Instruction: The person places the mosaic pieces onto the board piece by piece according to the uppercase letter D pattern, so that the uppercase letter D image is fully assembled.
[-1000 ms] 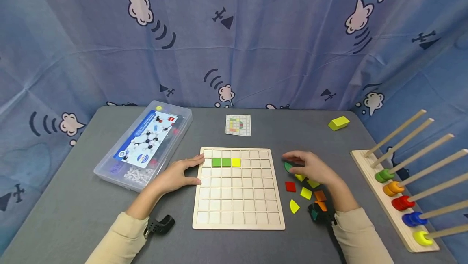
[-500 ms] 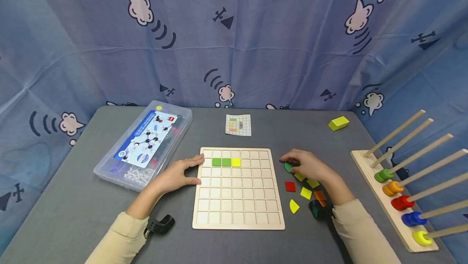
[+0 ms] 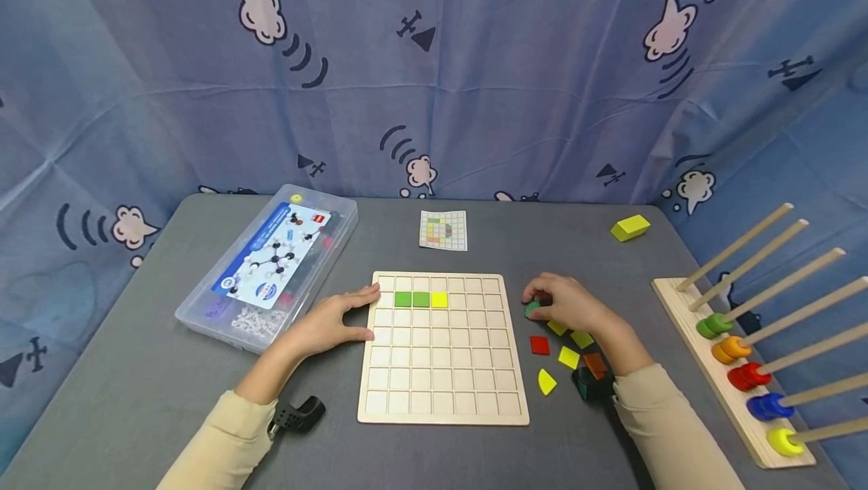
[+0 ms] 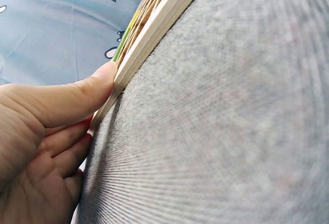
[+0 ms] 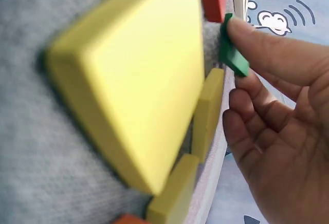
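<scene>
The left hand (image 3: 331,322) rests against the left edge of a wooden grid board (image 3: 439,358), its thumb and fingers extended. In the left wrist view, that thumb touches the board's edge (image 4: 149,36). Two green squares (image 3: 412,299) and a yellow square (image 3: 439,300) lie side by side in an upper row of the grid. Right of the board, the right hand (image 3: 570,305) pinches a small green tile (image 5: 231,52) between thumb and fingertips. Beneath and beside that hand lie yellow tiles (image 3: 569,357), a red tile (image 3: 539,345), a yellow quarter-circle tile (image 3: 546,381) and an orange tile (image 3: 595,365).
A printed grid card (image 3: 444,231) lies behind the board. At left is a clear plastic box (image 3: 267,267). A yellow block (image 3: 630,228) sits at the back right. A wooden peg stand (image 3: 735,373) with coloured rings stands on the right.
The right hand's fingers have closed on the green tile, which now looks slightly tilted. The left hand and the board have stayed in place.
</scene>
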Tool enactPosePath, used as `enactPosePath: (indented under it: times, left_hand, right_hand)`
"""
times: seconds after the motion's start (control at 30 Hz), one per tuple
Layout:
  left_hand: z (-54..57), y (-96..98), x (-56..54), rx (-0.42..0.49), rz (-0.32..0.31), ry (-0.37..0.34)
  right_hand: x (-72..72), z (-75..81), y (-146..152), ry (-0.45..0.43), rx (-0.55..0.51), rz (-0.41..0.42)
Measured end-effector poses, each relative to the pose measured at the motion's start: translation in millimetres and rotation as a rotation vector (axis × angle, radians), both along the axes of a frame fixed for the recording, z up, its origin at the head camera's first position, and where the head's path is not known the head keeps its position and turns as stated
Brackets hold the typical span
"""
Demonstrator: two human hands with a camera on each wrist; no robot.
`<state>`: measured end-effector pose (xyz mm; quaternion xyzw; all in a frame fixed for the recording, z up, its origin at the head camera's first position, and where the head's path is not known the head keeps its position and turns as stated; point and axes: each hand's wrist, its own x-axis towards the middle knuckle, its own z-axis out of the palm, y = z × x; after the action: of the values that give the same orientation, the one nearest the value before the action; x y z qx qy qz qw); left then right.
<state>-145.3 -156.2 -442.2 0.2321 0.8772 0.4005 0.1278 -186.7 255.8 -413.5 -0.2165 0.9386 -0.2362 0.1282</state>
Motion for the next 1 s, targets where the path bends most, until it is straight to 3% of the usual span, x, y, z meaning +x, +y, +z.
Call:
enactPosePath:
  times: [0.6,1.0]
  left_hand:
    - [2.4,0.5,-0.1,-0.013,-0.009,0.014]
    - [2.7,0.3,0.7,-0.019,0.001,0.016]
  right_hand:
    - [-2.9,2.3,-1.9,-0.072,-0.027,0.035]
    - [1.4,7.1,-5.0,-0.106,-0.156,-0.059]
